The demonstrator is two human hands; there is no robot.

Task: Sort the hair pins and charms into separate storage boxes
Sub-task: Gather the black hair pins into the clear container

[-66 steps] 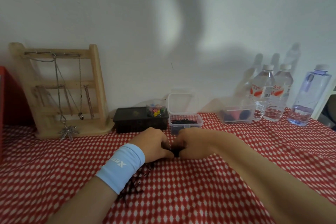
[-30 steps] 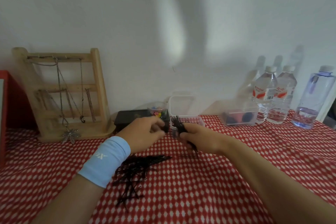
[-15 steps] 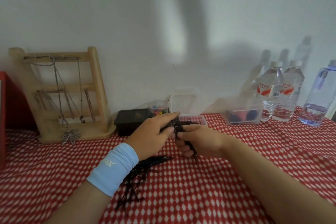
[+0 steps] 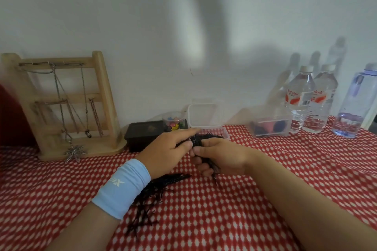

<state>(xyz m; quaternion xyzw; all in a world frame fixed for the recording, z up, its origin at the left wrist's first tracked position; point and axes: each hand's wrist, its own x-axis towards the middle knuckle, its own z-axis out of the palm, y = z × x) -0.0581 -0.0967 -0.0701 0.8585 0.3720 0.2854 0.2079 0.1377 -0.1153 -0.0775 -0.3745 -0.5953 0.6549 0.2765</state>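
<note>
Hair pins bundle point(image 4: 196, 140): one | right grip point(image 4: 222, 157) grasps it | left grip point(image 4: 165, 153) pinches it

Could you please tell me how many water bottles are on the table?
3. A labelled bottle and a second labelled bottle stand side by side at the back right; a bluish bottle stands at the right edge, partly cut off. More may lie beyond the frame.

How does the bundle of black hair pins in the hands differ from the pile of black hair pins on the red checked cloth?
The bundle of black hair pins is held up by the left hand and right hand; the pile of black hair pins lies on the red checked cloth. The bundle is gathered tight; the pile is spread loosely. Both are thin black pins.
</note>
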